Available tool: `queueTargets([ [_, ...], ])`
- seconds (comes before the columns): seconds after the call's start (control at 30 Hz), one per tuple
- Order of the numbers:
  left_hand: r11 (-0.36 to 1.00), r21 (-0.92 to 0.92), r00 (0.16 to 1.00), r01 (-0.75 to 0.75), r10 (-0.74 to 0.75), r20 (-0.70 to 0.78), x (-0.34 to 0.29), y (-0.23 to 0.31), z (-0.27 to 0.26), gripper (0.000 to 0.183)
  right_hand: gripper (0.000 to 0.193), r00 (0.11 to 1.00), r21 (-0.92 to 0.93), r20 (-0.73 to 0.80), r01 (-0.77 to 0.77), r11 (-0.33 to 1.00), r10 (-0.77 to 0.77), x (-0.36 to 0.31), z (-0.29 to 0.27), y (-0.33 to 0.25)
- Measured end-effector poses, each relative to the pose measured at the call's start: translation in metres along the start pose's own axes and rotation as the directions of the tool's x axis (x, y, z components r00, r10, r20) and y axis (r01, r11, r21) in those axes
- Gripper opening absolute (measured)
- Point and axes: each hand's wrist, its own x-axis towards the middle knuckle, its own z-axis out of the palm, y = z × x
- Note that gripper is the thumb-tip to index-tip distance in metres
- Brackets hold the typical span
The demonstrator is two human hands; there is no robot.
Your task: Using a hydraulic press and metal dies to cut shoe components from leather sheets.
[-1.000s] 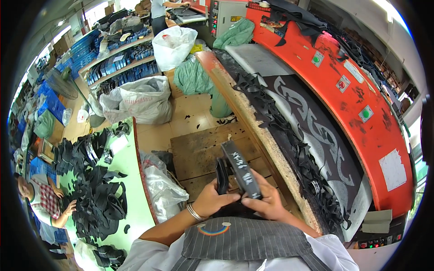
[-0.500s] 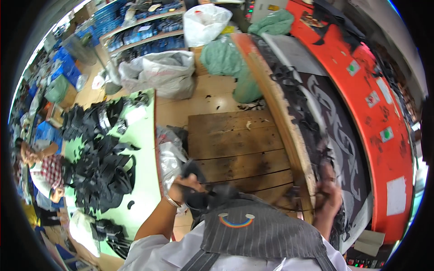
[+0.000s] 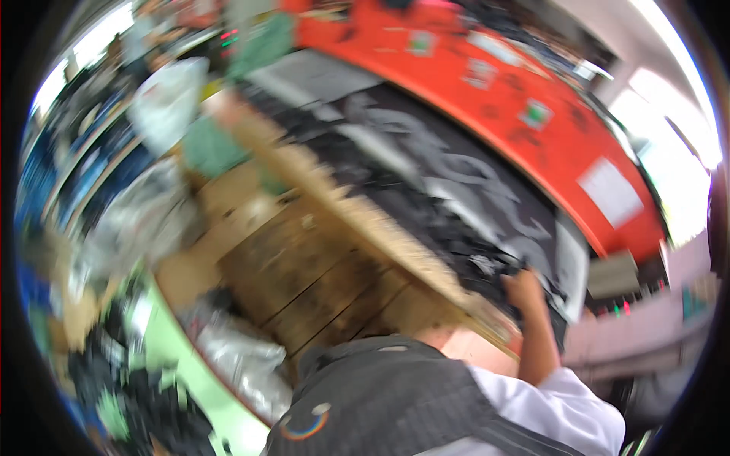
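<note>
- Reaching over the near end of the machine bed point(image 3: 576, 254), the right hand point(image 3: 525, 290) is at the black scraps point(image 3: 456, 254); its fingers look curled, but blur hides whether they grip anything, so I cannot tell.
- Missing from view is the left hand, so its state cannot be told; no second hand is seen steadying whatever lies by the right one.
- Lying at the right fingertips, the heap of scraps runs away to the left; if strips are tangled, pulling one could drag others.
- Beyond the right hand, farther up the bed, is the patterned sheet point(image 3: 456, 137); a dragged strip could shift or crease it.
- Farther past the hand stands the red beam point(image 3: 449, 91); should it move down while fingers are beneath, they could be pinched.
- Left of the hand, the wooden edge point(image 3: 380, 224) looks rough; strips swept over it could fall onto the wooden platform point(image 3: 296, 258).
</note>
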Motion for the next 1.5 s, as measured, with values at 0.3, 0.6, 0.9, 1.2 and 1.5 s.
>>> queueTargets([
  [0.3,0.776,-0.132,0.749,-0.616,0.63,0.207,0.056,0.186,0.178,0.036,0.024,0.604,-0.256,-0.221,0.722,0.643,-0.766,0.079,0.007,0.037],
  [0.6,0.872,-0.458,0.618,-0.175,0.459,0.638,-0.136,0.587,0.173,0.052,0.011,0.41,-0.144,-0.057,0.899,0.414,-0.91,0.131,-0.051,0.064],
  [0.9,0.609,-0.613,0.302,-0.504,0.789,0.535,-0.239,0.762,0.268,0.031,0.026,0.946,0.418,-0.324,0.131,0.899,0.013,0.24,-0.047,0.198],
  [1.2,0.275,-0.703,-0.228,-0.656,0.815,0.532,-0.46,0.916,0.392,0.022,0.029,0.941,0.449,-0.316,0.034,0.893,0.123,0.337,-0.026,0.216],
  [1.5,-0.178,-0.548,-0.395,-0.817,0.865,0.309,-0.519,0.972,0.538,0.036,0.063,0.929,0.627,-0.327,0.076,0.776,0.174,0.262,-0.015,0.21],
])
